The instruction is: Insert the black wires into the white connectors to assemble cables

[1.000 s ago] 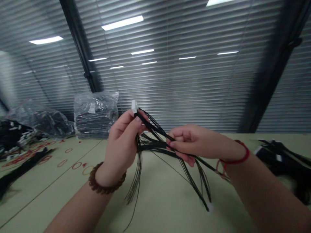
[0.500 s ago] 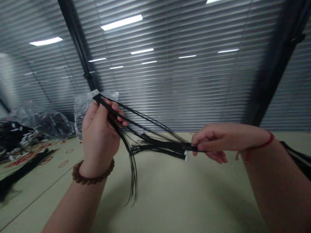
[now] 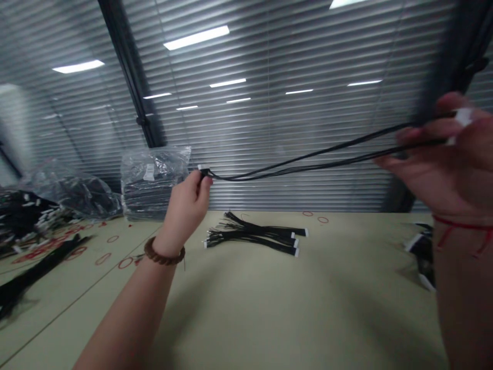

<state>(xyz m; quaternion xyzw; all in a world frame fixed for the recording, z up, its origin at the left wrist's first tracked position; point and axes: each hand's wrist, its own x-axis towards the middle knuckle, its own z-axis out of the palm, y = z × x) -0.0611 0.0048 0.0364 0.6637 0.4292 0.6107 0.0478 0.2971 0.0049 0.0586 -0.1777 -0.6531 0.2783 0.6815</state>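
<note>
Between the two hands, off the desk [image 3: 300, 308]: a harness of thin black wires with white plastic connectors [image 3: 308, 164], stretched in two strands with slight sag, rising toward the right.

Left hand [image 3: 187, 203] is pinched on its left end, a small white connector poking out just above the fingers. Right hand [image 3: 450, 164] is blurred, fingers curled round the right end, white connector pieces showing among them.

Vs half a second ago: hands much wider apart. Right hand is up high, was down near desk height; left has come back inward. The bunch of loose strands that hung under the left hand no longer shows there. One second ago the hands were close together.

On the desk below and between the hands: a flat pile of short black wire bundles with white connectors [image 3: 258, 236], now in full view; the right hand and wires overlapped it before.

Left of the left hand, further back: clear plastic bag of black wires [image 3: 154, 187], less covered now.
</note>
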